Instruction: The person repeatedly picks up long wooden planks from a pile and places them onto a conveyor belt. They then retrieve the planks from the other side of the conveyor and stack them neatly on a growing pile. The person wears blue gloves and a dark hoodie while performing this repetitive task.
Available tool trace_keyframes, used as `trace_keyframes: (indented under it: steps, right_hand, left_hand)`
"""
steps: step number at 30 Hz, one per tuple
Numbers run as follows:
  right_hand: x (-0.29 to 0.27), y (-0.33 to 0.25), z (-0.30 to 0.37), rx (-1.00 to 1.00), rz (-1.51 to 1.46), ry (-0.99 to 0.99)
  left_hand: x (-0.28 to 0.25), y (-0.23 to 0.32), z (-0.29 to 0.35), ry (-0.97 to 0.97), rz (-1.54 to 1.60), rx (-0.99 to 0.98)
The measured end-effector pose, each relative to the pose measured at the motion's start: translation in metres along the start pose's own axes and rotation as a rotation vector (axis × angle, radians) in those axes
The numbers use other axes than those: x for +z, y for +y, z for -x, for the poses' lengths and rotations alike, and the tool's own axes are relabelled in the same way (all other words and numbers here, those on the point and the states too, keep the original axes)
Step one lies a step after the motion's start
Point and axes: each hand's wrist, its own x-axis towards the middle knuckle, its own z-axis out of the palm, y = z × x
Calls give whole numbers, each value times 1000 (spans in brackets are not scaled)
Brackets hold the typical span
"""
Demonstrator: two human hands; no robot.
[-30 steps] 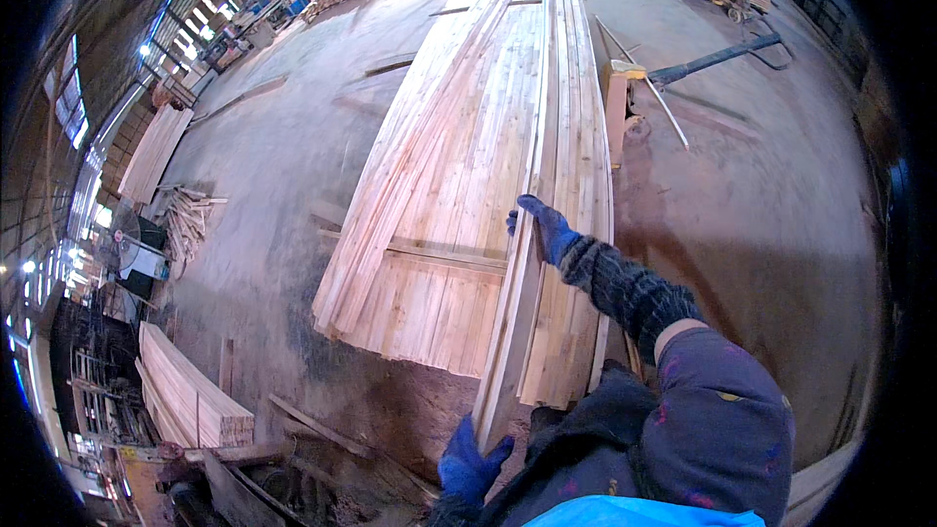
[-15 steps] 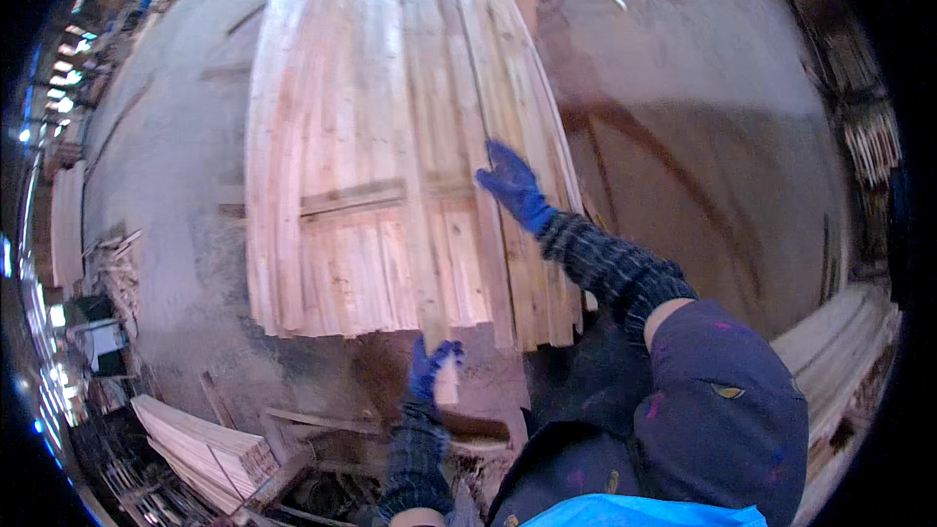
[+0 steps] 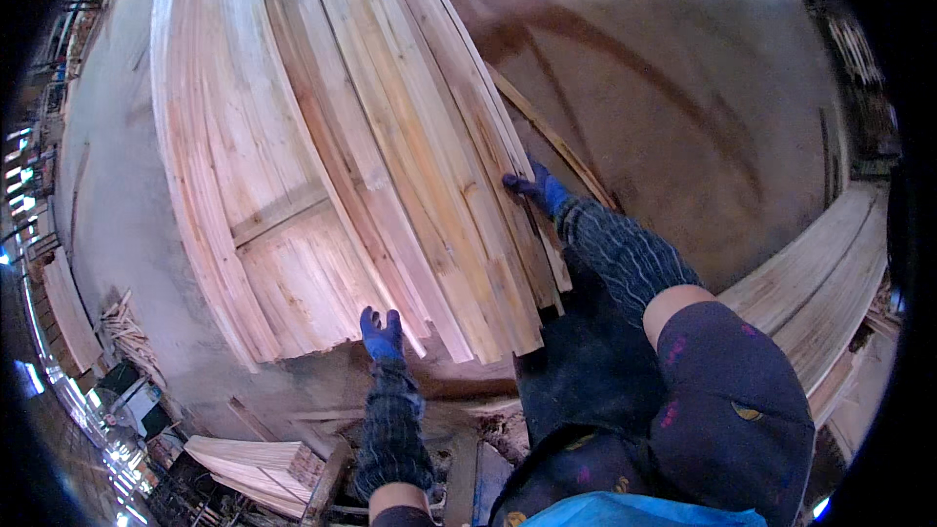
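Observation:
A wide layer of long, pale wooden boards [image 3: 390, 176] stretches away from me, their near ends uneven. My left hand [image 3: 382, 335], in a blue glove, is at those near ends with its thumb and fingers apart and nothing between them. Along the right edge of the layer, my right hand [image 3: 542, 189], gloved alike, grips the outermost wooden board [image 3: 509, 151]. Its fingertips lie over the top of that edge, and some fingers are hidden at the side. A crosswise wooden strip [image 3: 280, 220] shows in the lower section of the layer.
A narrow loose strip [image 3: 556, 141] slants down to the floor right of the boards. More planks [image 3: 815, 278] lie at the far right. A bundle of light strips [image 3: 259, 468] sits at lower left, with scrap sticks [image 3: 132, 337] beyond it.
My left hand has let go of the narrow board it held and moved left. My right hand has come down onto the right edge of the layer. The view has turned.

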Motion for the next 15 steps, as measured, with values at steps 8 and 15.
trace_keyframes:
  steps: [8, 15]
  right_hand:
    - [-13, -73, 68, -71, -33, 157]
    - [4, -137, 111, 42, -427, 29]
  left_hand:
    - [60, 268, 200, -123, 32, 564]
    - [158, 241, 248, -325, 41, 205]
